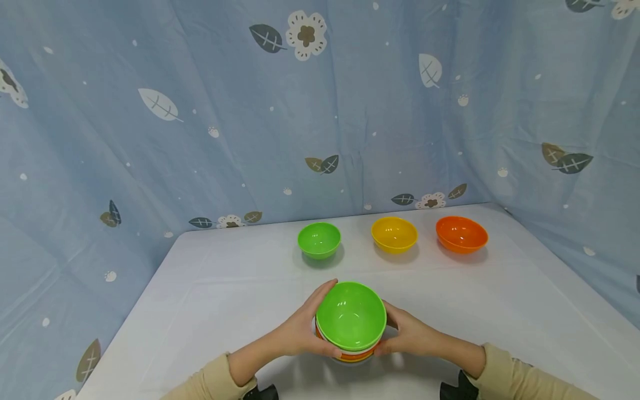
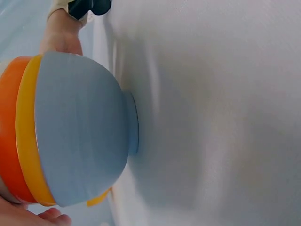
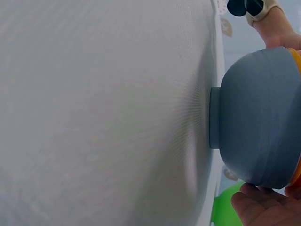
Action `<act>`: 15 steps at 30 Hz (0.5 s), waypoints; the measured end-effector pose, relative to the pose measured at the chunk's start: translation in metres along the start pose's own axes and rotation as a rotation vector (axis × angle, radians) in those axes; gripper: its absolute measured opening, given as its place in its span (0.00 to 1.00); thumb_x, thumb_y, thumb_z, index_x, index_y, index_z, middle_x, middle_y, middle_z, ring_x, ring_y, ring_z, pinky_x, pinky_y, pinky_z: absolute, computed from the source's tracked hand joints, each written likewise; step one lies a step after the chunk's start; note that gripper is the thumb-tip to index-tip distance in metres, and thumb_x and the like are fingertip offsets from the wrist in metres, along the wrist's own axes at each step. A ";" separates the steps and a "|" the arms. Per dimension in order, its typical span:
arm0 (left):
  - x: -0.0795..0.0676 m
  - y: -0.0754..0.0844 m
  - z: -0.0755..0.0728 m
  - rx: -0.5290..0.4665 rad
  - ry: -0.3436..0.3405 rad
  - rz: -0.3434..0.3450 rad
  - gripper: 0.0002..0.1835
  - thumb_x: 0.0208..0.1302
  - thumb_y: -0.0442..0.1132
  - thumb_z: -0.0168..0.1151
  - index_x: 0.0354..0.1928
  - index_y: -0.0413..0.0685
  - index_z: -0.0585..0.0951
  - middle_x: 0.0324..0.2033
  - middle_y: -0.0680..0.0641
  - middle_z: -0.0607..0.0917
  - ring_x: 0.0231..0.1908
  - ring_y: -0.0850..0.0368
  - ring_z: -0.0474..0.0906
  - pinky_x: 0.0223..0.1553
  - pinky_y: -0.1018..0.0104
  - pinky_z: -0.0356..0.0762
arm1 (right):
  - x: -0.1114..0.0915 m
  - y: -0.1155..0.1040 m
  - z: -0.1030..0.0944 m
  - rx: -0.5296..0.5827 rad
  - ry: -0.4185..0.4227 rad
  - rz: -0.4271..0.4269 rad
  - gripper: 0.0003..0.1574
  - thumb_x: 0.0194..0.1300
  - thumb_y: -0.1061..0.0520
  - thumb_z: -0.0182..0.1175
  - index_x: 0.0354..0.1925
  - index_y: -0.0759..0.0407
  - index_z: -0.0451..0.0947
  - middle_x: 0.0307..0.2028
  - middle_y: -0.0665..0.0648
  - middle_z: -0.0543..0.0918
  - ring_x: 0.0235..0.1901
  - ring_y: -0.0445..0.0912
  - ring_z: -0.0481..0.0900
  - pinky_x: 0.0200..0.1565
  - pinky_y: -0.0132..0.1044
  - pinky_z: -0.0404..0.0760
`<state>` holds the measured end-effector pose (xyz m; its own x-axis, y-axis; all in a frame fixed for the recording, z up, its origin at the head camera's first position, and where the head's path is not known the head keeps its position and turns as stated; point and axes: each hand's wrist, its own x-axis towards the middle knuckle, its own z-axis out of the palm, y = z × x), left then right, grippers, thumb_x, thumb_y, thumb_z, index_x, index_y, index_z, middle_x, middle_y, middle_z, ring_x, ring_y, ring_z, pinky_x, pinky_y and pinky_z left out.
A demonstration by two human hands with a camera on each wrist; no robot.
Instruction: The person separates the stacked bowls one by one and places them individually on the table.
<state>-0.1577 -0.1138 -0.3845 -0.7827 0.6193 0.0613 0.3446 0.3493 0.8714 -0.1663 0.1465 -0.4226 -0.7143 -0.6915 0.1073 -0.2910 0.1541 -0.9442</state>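
Observation:
In the head view a stack of nested bowls is held between both hands near the front of the table. A bright green bowl (image 1: 352, 315) is uppermost, with a pale rim under it. Orange (image 2: 13, 132) and yellow (image 2: 31, 127) bowls follow below, and a grey-blue bowl (image 2: 82, 127) forms the bottom, its foot right by the white tabletop. My left hand (image 1: 306, 330) grips the stack's left side, thumb toward me and fingers around the far side. From the right, my right hand (image 1: 411, 334) holds it, thumb at the near side, other fingers partly hidden behind the bowls.
Beyond the stack, a separate green bowl (image 1: 319, 240), a yellow bowl (image 1: 394, 234) and an orange bowl (image 1: 461, 234) stand in a row along the back of the white table (image 1: 225, 300). A blue patterned curtain (image 1: 350, 111) hangs behind the table and along its sides.

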 end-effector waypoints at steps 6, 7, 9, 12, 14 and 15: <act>0.000 -0.001 0.001 -0.008 0.018 -0.008 0.59 0.40 0.41 0.76 0.71 0.62 0.46 0.70 0.49 0.50 0.68 0.48 0.47 0.61 0.41 0.52 | 0.000 0.001 0.000 -0.010 0.004 0.006 0.57 0.50 0.52 0.69 0.69 0.61 0.48 0.66 0.60 0.61 0.59 0.30 0.63 0.57 0.33 0.67; 0.000 -0.001 0.002 -0.009 0.022 -0.010 0.59 0.40 0.41 0.76 0.71 0.63 0.46 0.70 0.49 0.50 0.68 0.48 0.48 0.61 0.40 0.52 | 0.000 0.001 -0.001 -0.015 0.004 0.004 0.57 0.50 0.52 0.69 0.69 0.62 0.48 0.66 0.61 0.61 0.59 0.31 0.63 0.58 0.34 0.67; 0.000 0.000 0.002 -0.010 0.031 -0.012 0.59 0.40 0.41 0.76 0.71 0.64 0.47 0.70 0.48 0.50 0.68 0.47 0.48 0.61 0.40 0.52 | 0.000 0.001 -0.001 -0.013 0.004 0.010 0.57 0.50 0.52 0.69 0.69 0.61 0.48 0.66 0.61 0.60 0.59 0.31 0.63 0.58 0.36 0.67; -0.001 0.000 0.002 -0.014 0.045 -0.013 0.58 0.39 0.40 0.76 0.70 0.65 0.48 0.70 0.48 0.51 0.68 0.47 0.48 0.61 0.39 0.52 | 0.000 0.001 -0.001 -0.013 0.007 0.020 0.57 0.50 0.53 0.69 0.69 0.61 0.48 0.66 0.61 0.60 0.59 0.30 0.63 0.58 0.36 0.67; -0.001 0.001 0.002 -0.019 0.053 -0.013 0.59 0.38 0.40 0.77 0.70 0.65 0.49 0.70 0.48 0.51 0.68 0.47 0.48 0.61 0.39 0.52 | 0.001 0.000 0.000 -0.006 0.006 0.029 0.57 0.50 0.54 0.69 0.69 0.61 0.48 0.66 0.60 0.60 0.59 0.29 0.63 0.58 0.33 0.67; -0.001 0.001 0.002 -0.020 0.056 -0.011 0.59 0.38 0.40 0.77 0.70 0.65 0.49 0.70 0.48 0.51 0.68 0.47 0.48 0.61 0.39 0.52 | 0.000 0.000 0.000 -0.006 0.005 0.029 0.57 0.50 0.54 0.69 0.69 0.61 0.48 0.66 0.60 0.60 0.58 0.28 0.63 0.57 0.33 0.67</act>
<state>-0.1555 -0.1125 -0.3850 -0.8145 0.5749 0.0782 0.3257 0.3416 0.8816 -0.1669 0.1464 -0.4227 -0.7258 -0.6831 0.0817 -0.2741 0.1781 -0.9451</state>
